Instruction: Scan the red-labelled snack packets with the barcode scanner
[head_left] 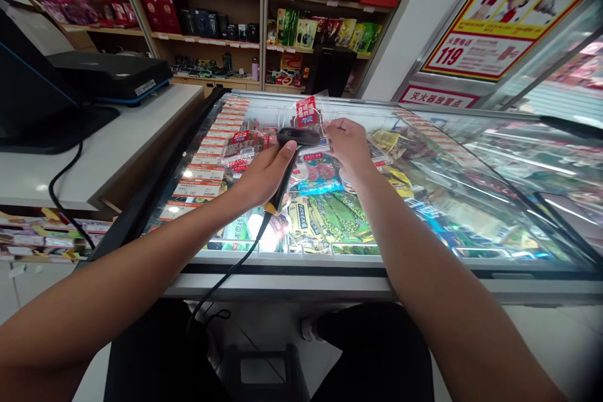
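My left hand (266, 177) is closed around the handle of a black corded barcode scanner (298, 136), whose head faces away from me. In my right hand (347, 143), a clear plastic food packet with a red label (307, 112) is pinched at its right side. The packet stands upright just behind the scanner head, over the freezer. Part of its lower half is hidden by the scanner. Below both hands lies a glass-topped chest freezer (311, 269) filled with colourful packaged goods (330, 213).
Orange-and-white price tags (200, 174) line the freezer's left side. At left, a white counter (42, 169) bears a black screen and a flat black device (110, 72). The scanner cord (230, 270) hangs over the front edge. Stocked shelves (202, 41) stand behind; a stool (264, 364) is below.
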